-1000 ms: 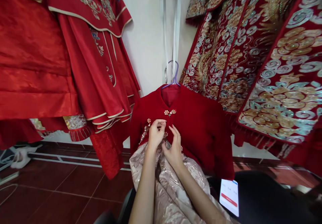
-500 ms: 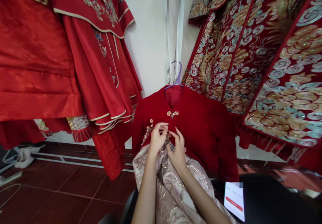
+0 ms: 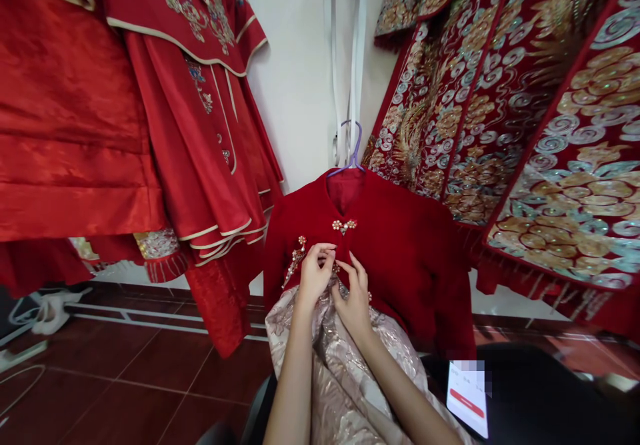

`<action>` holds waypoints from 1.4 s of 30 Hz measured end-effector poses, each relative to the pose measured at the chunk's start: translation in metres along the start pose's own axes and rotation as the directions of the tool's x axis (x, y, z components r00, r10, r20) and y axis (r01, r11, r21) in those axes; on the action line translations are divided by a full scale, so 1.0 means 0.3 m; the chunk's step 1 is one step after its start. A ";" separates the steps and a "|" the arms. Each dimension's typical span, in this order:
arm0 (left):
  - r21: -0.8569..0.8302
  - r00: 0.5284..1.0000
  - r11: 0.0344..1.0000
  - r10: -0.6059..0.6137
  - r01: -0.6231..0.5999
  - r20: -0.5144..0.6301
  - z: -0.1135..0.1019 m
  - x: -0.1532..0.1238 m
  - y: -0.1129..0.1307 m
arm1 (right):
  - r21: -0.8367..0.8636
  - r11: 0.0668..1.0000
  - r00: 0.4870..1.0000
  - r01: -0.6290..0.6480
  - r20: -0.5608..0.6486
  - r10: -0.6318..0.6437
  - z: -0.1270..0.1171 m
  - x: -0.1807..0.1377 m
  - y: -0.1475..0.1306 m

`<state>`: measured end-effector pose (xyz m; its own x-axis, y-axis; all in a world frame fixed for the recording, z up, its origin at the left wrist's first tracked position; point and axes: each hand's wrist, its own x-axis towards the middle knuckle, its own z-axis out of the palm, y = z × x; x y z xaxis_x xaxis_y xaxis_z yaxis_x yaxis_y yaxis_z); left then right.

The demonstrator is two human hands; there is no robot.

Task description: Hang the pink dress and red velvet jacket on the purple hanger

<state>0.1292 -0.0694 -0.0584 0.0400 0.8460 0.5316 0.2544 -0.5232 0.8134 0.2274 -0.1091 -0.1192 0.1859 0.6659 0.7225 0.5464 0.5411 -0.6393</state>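
Observation:
A dark red velvet jacket [image 3: 400, 258] hangs on a purple hanger [image 3: 350, 155] straight ahead. A pearl clasp [image 3: 344, 226] closes its collar, and beaded trim [image 3: 295, 262] runs down its left front. My left hand [image 3: 314, 275] and my right hand [image 3: 353, 292] meet at the jacket's chest, fingers pinched together on a second pearl clasp between them. That clasp is mostly hidden by my fingers. A pale pink and gold brocade skirt [image 3: 340, 372] spreads out below the jacket, under my forearms.
Red satin robes [image 3: 150, 112] hang at the left. Red garments with gold and silver embroidery [image 3: 525, 118] hang at the right. A phone [image 3: 467, 398] with a lit screen lies at the lower right on a dark surface. Cables lie on the red tiled floor [image 3: 100, 378].
Over the last second the view shifted slightly, and my hands stayed at the same clasp, fingers drawing a little closer together. Nothing else moved.

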 end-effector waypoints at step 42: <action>-0.077 0.999 0.996 -0.035 0.037 0.028 -0.002 -0.006 -0.013 | -0.004 1.000 0.973 -0.012 -0.232 0.011 0.003 0.008 0.016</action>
<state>0.1275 -0.0688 -0.0624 0.0575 0.8665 0.4959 0.1807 -0.4975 0.8484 0.2297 -0.1043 -0.1208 0.3760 0.5346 0.7568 0.5478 0.5305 -0.6469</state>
